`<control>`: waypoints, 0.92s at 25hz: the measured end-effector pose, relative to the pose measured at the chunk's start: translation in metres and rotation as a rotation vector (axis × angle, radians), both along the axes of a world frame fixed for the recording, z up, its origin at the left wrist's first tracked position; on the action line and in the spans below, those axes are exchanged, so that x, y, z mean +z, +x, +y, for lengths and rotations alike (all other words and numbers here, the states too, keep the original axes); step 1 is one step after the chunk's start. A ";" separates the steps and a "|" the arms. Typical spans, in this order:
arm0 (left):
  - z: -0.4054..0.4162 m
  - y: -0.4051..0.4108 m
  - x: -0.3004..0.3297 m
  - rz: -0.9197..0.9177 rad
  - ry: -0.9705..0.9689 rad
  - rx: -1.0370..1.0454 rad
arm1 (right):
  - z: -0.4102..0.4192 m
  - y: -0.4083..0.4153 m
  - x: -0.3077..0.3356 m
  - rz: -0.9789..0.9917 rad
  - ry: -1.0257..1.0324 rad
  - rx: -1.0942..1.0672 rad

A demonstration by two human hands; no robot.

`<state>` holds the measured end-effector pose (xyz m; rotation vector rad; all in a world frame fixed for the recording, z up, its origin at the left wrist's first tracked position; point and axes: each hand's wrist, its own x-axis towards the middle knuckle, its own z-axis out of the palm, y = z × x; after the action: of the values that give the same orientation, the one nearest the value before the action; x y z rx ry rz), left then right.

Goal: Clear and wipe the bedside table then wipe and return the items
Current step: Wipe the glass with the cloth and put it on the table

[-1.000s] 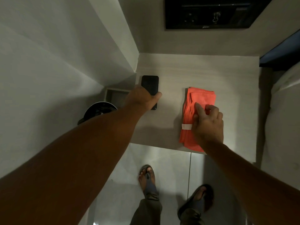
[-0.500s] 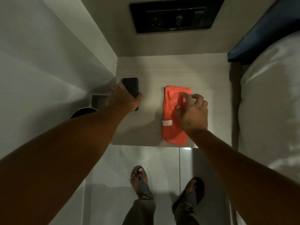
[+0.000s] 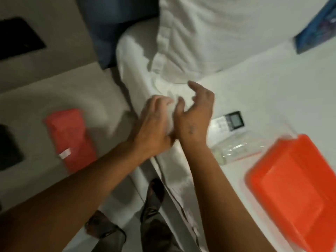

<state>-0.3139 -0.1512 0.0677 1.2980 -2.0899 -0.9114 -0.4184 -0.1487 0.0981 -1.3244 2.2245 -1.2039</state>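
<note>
Both hands meet over the edge of a white bed [image 3: 254, 99]. The left hand [image 3: 154, 128] is loosely curled and the right hand [image 3: 196, 113] has fingers spread; blur hides whether either grips anything. Left of the bed, a folded red cloth [image 3: 71, 139] lies on the desk [image 3: 36, 106]. On the bed, just right of the hands, rest a remote control [image 3: 229, 122] and an orange tray [image 3: 298, 190].

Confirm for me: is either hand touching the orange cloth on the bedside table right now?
No. The orange cloth lies alone on the bedside table, while the left hand and right hand are together over the bed's edge.
</note>
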 end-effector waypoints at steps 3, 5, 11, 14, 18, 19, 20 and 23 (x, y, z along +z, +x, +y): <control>0.013 -0.077 0.021 -0.085 0.093 -0.289 | 0.026 -0.094 0.022 0.050 0.195 -0.251; 0.020 -0.108 0.023 -0.130 0.061 -0.374 | 0.040 -0.145 0.032 0.079 0.390 -0.342; 0.063 -0.152 0.014 -0.299 0.076 -0.461 | 0.085 -0.210 0.037 -0.088 0.875 -0.372; 0.070 -0.157 0.012 -0.317 0.119 -0.411 | 0.095 -0.202 0.037 -0.354 0.796 -0.393; 0.070 -0.141 0.020 -0.249 0.144 -0.315 | 0.096 -0.169 0.053 -0.233 0.667 -0.322; 0.068 -0.130 0.023 -0.215 0.166 -0.259 | 0.092 -0.155 0.059 -0.152 0.628 -0.292; 0.066 -0.118 0.024 -0.181 0.188 -0.195 | 0.088 -0.139 0.065 -0.075 0.585 -0.257; 0.059 -0.059 0.027 -0.053 0.220 0.038 | 0.064 -0.069 0.071 0.068 0.450 -0.047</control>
<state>-0.3732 -0.0927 0.0947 1.4814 -2.0423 -1.1279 -0.4872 -0.0849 0.1692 -1.1468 2.3960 -0.6197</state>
